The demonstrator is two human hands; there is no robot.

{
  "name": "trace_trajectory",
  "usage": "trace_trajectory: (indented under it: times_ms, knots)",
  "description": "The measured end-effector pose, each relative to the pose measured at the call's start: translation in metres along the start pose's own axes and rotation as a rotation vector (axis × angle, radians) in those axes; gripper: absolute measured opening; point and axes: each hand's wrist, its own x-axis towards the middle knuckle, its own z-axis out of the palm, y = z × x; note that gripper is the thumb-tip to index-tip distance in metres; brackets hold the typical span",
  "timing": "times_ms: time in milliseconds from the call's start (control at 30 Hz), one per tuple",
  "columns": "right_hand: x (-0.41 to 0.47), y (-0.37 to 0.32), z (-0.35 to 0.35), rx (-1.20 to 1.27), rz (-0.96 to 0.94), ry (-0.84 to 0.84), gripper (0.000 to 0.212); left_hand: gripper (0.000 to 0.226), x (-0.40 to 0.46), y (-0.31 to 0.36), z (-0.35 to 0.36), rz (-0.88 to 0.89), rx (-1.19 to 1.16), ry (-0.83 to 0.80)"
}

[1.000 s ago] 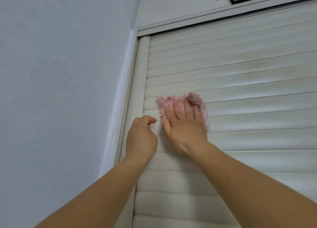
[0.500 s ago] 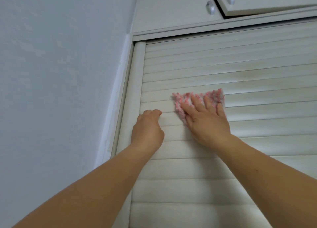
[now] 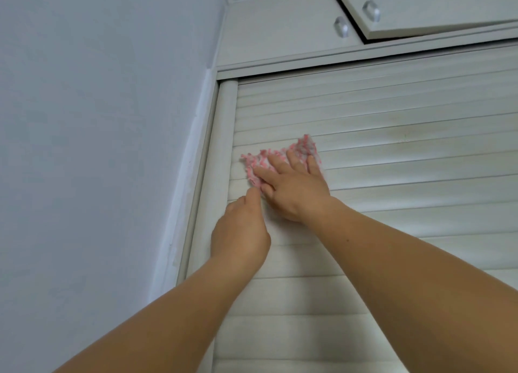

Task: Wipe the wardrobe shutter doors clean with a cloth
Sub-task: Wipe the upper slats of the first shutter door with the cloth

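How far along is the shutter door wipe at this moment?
Done: nothing visibly finished; cleaned slats cannot be told from uncleaned. In hand: the right hand presses the pink-and-white fluffy cloth flat on the white slatted shutter door near its left edge, left hand resting beside. Left: a faint dark smudge above.

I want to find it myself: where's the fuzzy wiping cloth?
Find the slatted shutter door beside the wall. Near its left edge, the right hand presses the cloth flat. It is the only pink, fluffy thing there.
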Motion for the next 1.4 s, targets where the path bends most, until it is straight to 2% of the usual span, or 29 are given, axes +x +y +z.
trace_trajectory:
  times_ms: [133,367,667,867,1033,1167,1300,1400]
  knots:
    - [-0.004,0.030,-0.009,0.005,0.057,0.022,0.047,0.051,0.001,0.008,0.004,-0.034,0.071,0.026]
    - [-0.031,0.097,-0.023,-0.016,0.196,0.061,0.049,0.053,0.001,0.031,0.019,-0.070,0.179,-0.056]
    - [-0.068,0.184,-0.042,-0.043,0.329,0.112,0.050,0.046,0.015,0.108,0.042,0.172,0.114,-0.085]
    - [-0.091,0.244,-0.054,-0.059,0.496,0.166,0.050,0.046,0.021,0.123,0.043,0.143,0.127,-0.122]
    - [-0.083,0.239,-0.051,-0.040,0.610,0.194,0.048,0.045,0.023,0.120,0.037,0.115,0.104,-0.108]
    - [-0.065,0.192,-0.039,-0.073,0.467,0.204,0.048,0.045,0.025,0.119,0.035,0.095,0.057,-0.119]
    - [-0.041,0.133,-0.026,-0.016,0.231,0.094,0.049,0.046,0.024,0.119,0.034,0.070,0.001,-0.088]
    - [-0.037,0.122,-0.025,0.010,0.093,0.067,0.048,0.048,0.023,0.118,0.035,0.051,0.010,-0.072]
